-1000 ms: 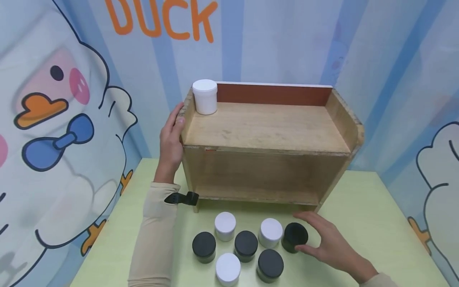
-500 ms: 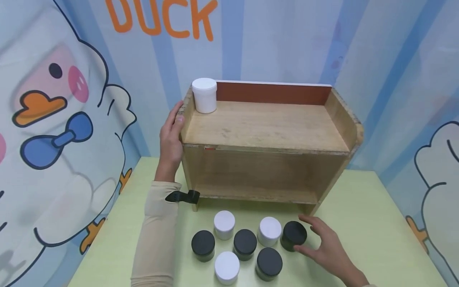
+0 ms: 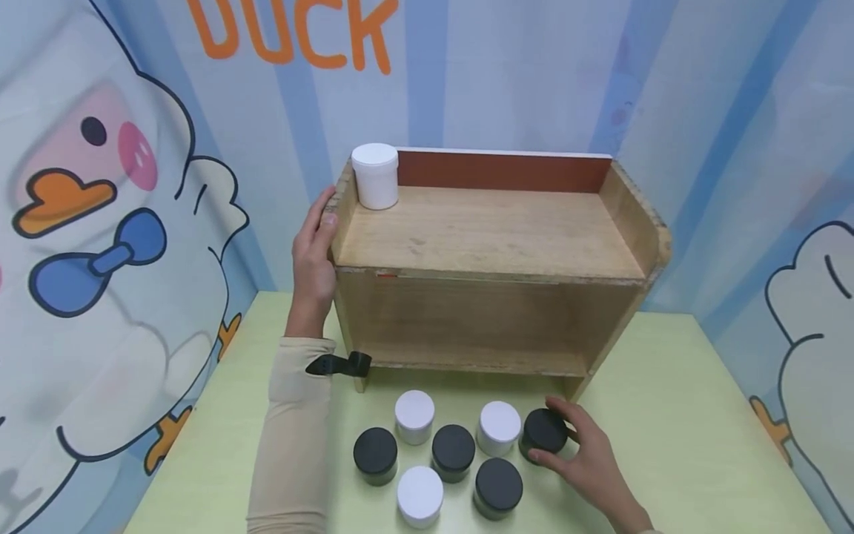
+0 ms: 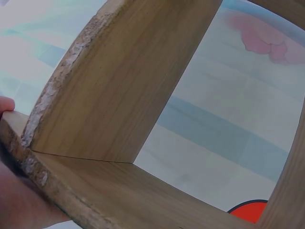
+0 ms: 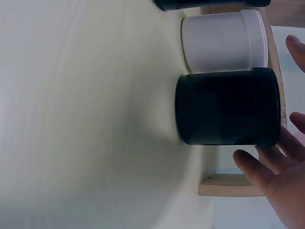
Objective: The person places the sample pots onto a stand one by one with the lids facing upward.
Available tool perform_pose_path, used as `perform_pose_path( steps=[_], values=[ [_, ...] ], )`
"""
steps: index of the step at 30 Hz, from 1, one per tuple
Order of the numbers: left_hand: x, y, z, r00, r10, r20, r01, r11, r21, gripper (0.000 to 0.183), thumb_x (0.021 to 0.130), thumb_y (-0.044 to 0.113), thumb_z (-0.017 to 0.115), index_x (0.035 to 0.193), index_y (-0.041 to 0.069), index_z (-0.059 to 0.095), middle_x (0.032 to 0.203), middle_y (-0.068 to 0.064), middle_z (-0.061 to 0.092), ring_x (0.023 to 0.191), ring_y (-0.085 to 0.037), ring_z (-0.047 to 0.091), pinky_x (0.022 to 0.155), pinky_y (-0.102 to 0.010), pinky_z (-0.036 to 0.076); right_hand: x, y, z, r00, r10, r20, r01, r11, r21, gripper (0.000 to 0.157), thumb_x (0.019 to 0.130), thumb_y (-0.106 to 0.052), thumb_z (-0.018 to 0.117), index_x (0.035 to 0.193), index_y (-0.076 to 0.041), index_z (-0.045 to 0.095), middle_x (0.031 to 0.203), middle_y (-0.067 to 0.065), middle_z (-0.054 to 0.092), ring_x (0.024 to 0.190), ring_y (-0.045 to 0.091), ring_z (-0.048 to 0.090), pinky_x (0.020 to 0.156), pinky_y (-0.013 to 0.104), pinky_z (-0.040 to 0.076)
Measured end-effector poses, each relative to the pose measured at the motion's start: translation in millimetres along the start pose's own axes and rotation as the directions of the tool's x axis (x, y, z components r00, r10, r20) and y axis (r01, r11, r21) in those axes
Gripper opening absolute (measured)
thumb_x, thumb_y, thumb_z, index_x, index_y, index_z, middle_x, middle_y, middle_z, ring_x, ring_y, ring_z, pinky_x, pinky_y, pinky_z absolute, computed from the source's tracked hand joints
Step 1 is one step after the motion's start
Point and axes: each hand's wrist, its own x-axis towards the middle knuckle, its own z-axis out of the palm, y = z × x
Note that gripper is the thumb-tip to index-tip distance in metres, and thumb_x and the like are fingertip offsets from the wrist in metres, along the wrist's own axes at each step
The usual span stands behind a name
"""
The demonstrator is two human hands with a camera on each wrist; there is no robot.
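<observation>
At the lower right, the right hand (image 3: 596, 466) curves loosely around a black jar (image 3: 543, 432), thumb in front and fingers behind; whether they touch it I cannot tell. Left of that jar, just beside one another, stand three white jars (image 3: 420, 498) and three other black jars (image 3: 497, 489), all lidded, so their contents are hidden. The pale green table (image 3: 674, 415) spreads to the hand's right. Farther back, at centre, the wooden shelf's (image 3: 487, 230) chipped front edges face forward. The left hand (image 3: 312, 271) grips its left side panel (image 3: 343, 222). A lidded white pot (image 3: 376, 178) sits in the top board's left corner.
</observation>
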Motion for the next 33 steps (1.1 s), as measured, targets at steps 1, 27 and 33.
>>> perform_pose_path(
  steps=[1, 27, 33],
  values=[
    [0.3, 0.1, -0.2, 1.000, 0.003, 0.000, -0.003, 1.000, -0.002, 0.050, 0.106, 0.037, 0.035, 0.155, 0.030, 0.039, 0.165, 0.005, 0.031, 0.155, -0.018, 0.025, 0.126, -0.052, 0.023, -0.4, 0.0, 1.4, 1.000, 0.014, -0.007, -0.014, 1.000, -0.002, 0.080, 0.062, -0.019, 0.096, 0.133, -0.005, 0.060, 0.127, 0.012, 0.068, 0.114, 0.007, 0.062, 0.082, 0.033, 0.060],
    [-2.6, 2.5, -0.4, 1.000, -0.010, 0.004, 0.010, 1.000, 0.014, 0.050, 0.106, 0.037, 0.033, 0.156, 0.031, 0.036, 0.167, 0.008, 0.028, 0.157, -0.017, 0.021, 0.127, -0.052, 0.019, -7.1, 10.4, 18.7, 0.962, 0.272, 0.000, -0.270, 0.957, 0.110, 0.072, 0.071, -0.014, 0.090, 0.135, -0.003, 0.058, 0.132, 0.018, 0.066, 0.105, -0.017, 0.050, 0.084, 0.022, 0.057],
    [-1.5, 2.6, -0.3, 1.000, -0.012, 0.003, 0.012, 1.000, 0.009, 0.050, 0.106, 0.039, 0.035, 0.156, 0.032, 0.037, 0.166, 0.009, 0.028, 0.157, -0.017, 0.021, 0.127, -0.052, 0.020, -8.7, 11.4, 18.8, 0.965, 0.260, -0.015, -0.255, 0.956, 0.144, 0.069, 0.072, -0.012, 0.090, 0.133, -0.003, 0.060, 0.130, 0.018, 0.067, 0.104, -0.019, 0.052, 0.083, 0.020, 0.057]
  ],
)
